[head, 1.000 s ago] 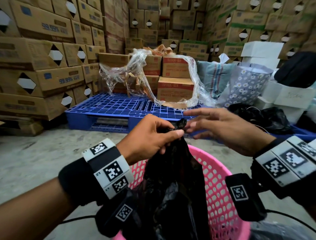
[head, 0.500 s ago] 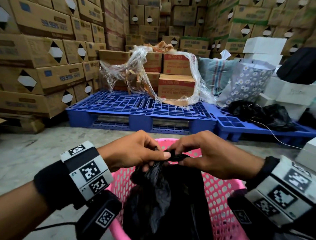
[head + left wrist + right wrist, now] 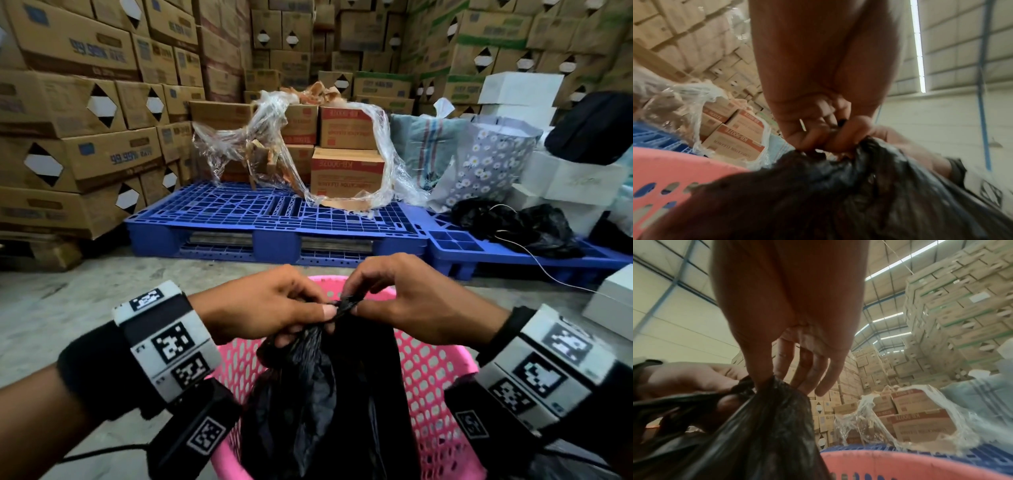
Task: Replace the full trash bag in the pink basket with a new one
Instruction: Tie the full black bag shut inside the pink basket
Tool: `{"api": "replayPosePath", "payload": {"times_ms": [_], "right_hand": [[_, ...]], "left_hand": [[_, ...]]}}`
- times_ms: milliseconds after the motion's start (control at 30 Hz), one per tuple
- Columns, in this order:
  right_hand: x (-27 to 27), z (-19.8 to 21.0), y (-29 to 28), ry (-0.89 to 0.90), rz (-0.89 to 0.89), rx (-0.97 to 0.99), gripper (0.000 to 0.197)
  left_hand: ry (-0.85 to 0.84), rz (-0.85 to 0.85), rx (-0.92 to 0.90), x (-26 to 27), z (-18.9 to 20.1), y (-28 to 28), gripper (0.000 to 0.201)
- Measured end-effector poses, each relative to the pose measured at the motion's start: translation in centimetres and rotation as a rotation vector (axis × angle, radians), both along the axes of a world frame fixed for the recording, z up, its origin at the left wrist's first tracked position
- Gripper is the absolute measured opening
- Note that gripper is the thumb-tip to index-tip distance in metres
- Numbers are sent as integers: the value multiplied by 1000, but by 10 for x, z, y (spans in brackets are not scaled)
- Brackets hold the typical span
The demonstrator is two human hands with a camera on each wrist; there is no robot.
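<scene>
A black trash bag [image 3: 329, 404] stands in the pink perforated basket [image 3: 431, 377] on the concrete floor, its mouth gathered into a twisted neck above the rim. My left hand [image 3: 274, 315] pinches that neck from the left, thumb and fingers curled round it. My right hand [image 3: 404, 305] pinches the same neck from the right with thumb and forefinger. The left wrist view shows the left hand [image 3: 824, 138] clamped on the crumpled bag [image 3: 859, 194] beside the basket [image 3: 674, 172]. In the right wrist view the right hand [image 3: 764, 381] holds the bag [image 3: 756, 434], other fingers loosely extended, above the basket [image 3: 900, 467].
Blue plastic pallets [image 3: 274, 219] lie just beyond the basket, carrying red-labelled cartons wrapped in torn clear film [image 3: 346, 171]. Tall carton stacks [image 3: 68, 120] wall the left and back. Another black bag [image 3: 520, 226], a floral bag [image 3: 486, 161] and white boxes [image 3: 575, 178] sit at the right.
Both hands have come down with the bag's neck, from well above the basket to just over its rim. The right hand, open a second ago, now pinches the neck against the left.
</scene>
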State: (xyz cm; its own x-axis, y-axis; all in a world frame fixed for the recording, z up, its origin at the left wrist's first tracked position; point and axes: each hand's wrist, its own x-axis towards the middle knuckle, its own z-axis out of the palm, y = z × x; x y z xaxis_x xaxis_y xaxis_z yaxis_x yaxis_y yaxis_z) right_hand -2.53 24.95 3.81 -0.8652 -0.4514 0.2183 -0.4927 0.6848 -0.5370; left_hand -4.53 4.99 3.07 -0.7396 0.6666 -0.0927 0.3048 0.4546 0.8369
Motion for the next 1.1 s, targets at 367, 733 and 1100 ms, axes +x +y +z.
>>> {"api": "replayPosePath", "payload": {"times_ms": [367, 733, 1100], "right_hand": [[10, -8, -13, -275, -124, -352, 21], [15, -14, -15, -234, 9, -330, 33], [20, -13, -20, 158, -92, -72, 21]], "left_hand": [[-301, -19, -26, -1, 9, 3, 31], [-397, -58, 159, -6, 2, -8, 28], [-329, -1, 115, -10, 0, -3, 27]]}}
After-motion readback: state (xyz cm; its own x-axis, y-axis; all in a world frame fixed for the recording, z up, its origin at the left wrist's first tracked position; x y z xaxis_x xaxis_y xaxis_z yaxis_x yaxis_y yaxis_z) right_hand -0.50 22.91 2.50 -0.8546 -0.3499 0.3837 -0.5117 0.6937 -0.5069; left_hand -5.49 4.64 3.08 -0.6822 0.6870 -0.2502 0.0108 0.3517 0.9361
